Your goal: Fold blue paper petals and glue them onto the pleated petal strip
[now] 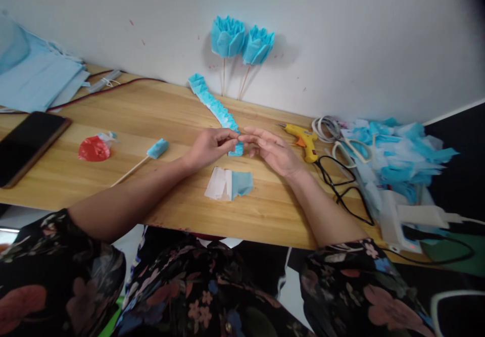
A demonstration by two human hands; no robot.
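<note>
My left hand [210, 147] has thumb and index finger pinched together over the desk. Its fingertips meet those of my right hand [271, 147], whose fingers are loosely stretched and slightly curved. Anything between the touching fingertips is too small to make out. Beneath and behind them lies a pleated blue strip [215, 107], partly hidden by the fingers. Just in front is a folded white-and-blue piece of fabric [240, 183]. Left of my left hand rests a wooden stick with a rolled blue tip [157, 148].
Two blue fabric flowers [227, 36] on sticks lean against the wall. On the right are a yellow glue gun [305, 137], scissors [350, 150], a blue-and-white fabric heap [409, 152] and a power strip [392, 221]. Leftward are red plastic [94, 148], a phone [32, 145] and face masks [41, 74].
</note>
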